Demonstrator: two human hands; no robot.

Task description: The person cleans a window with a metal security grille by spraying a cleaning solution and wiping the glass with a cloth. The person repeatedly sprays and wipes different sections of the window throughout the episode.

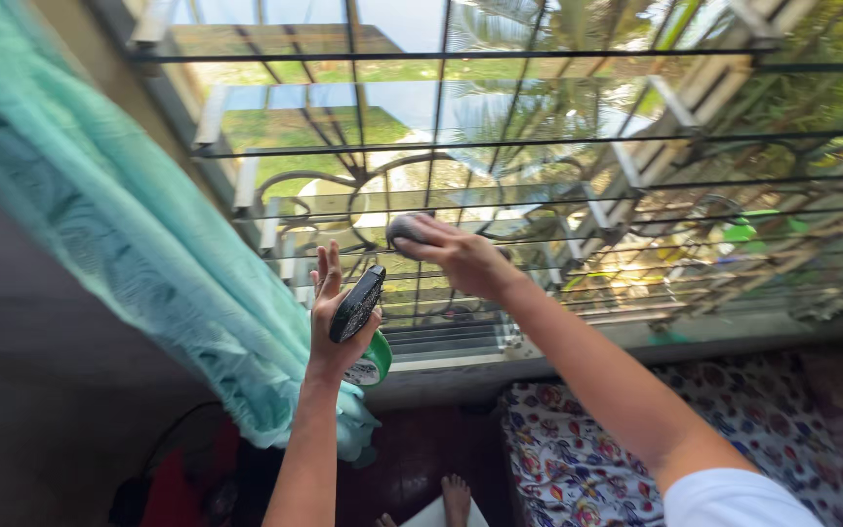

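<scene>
The right hand [461,256] was raised to the louvred window [500,195], its fingers [420,246] clenched round a small dark rounded pad [404,228], probably a sponge or cloth, though blur made its kind hard to tell. The pad lay at the fingertips, up and to the left of the knuckles, and was pressed against or just at a glass slat behind the black iron grille [441,146]; whether it truly touched the glass could not be told. The slats ran long-axis sideways across the view, so the open way along each one was left to right, with the vertical bars of the grille breaking that run.

The left hand [336,322] was lower and nearer the person's body, just beside the right wrist but apart from it. Its fingers held a black oblong thing [358,303], tilted with its long axis up and to the right, and a green-and-white roll [373,363], perhaps tape, sat at the heel of the hand. The right hand was plainly the nearer one to the glass.

To the left hung a teal curtain [129,234], close beside the left forearm. Below lay a bed with a flowered sheet [578,449], and a bare foot [455,496] stood on the dark floor.
</scene>
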